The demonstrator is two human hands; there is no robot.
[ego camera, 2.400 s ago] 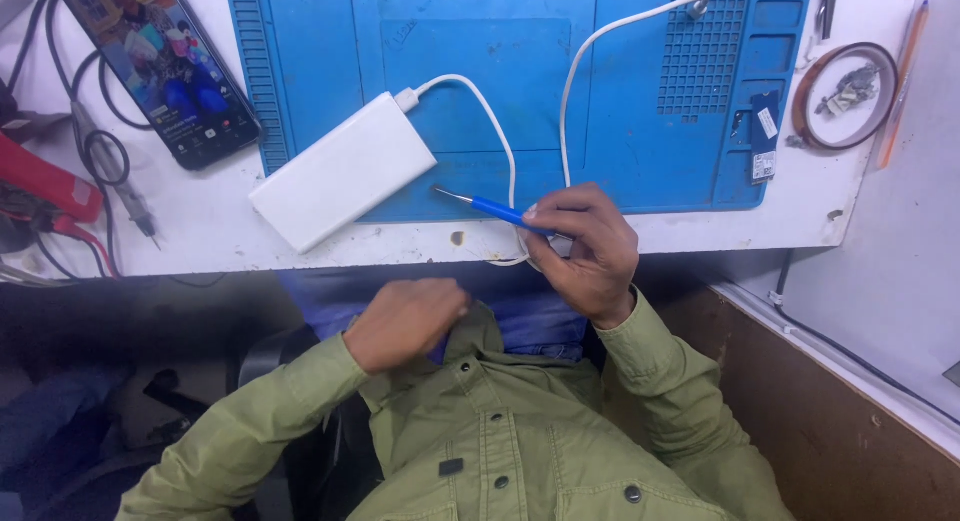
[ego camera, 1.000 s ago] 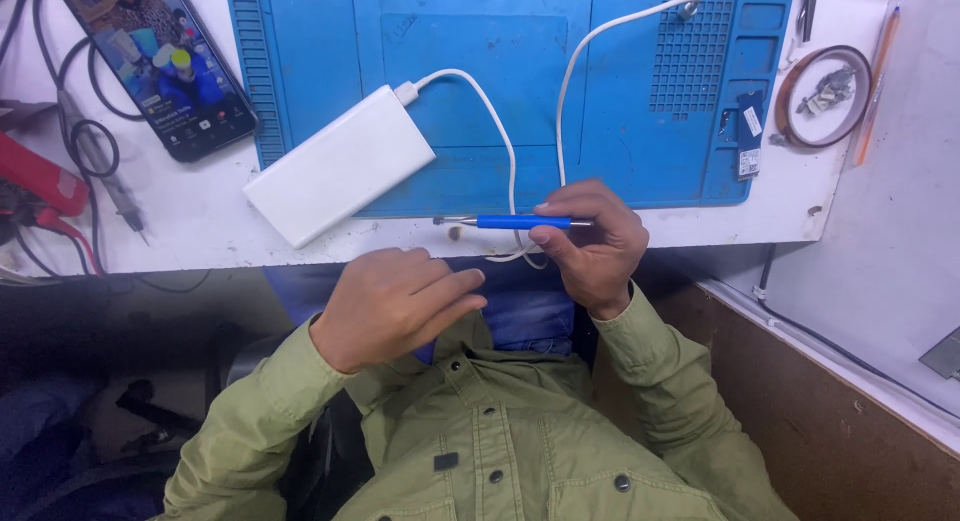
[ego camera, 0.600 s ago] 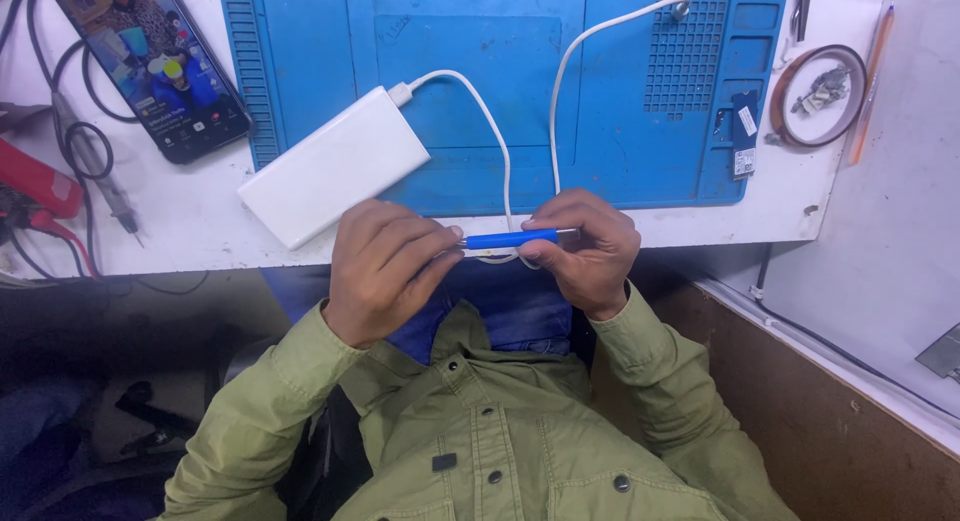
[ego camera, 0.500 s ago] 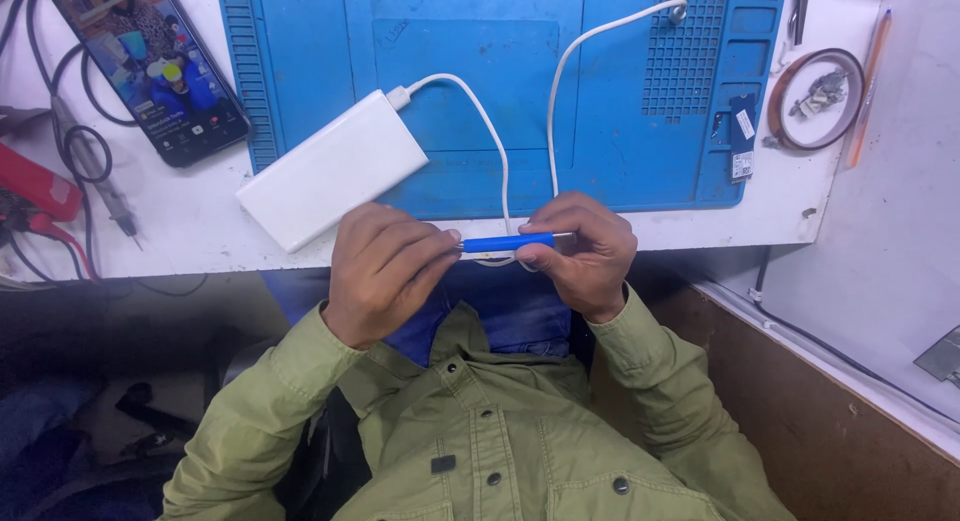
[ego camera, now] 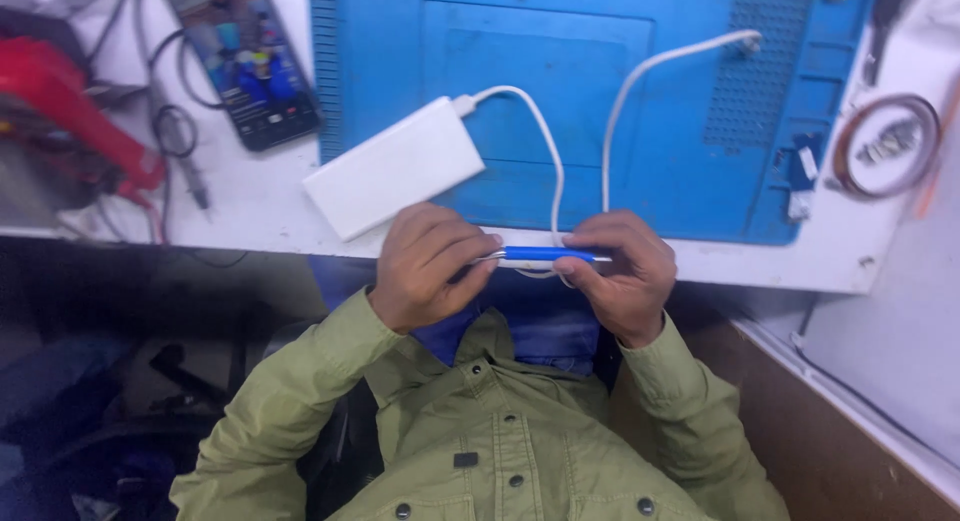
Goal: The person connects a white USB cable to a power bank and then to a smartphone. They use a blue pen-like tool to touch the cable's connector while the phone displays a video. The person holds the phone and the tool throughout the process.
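A slim blue-handled screwdriver lies level between both hands just off the near edge of the white bench, its long axis running left to right. The left hand pinches the metal tip end with closed fingers; the right hand grips the handle's far end, fingers curled round it. Both hands sit equally close to the tool. Just beyond, a white rectangular power bank with a white cable rests on the blue rubber work mat.
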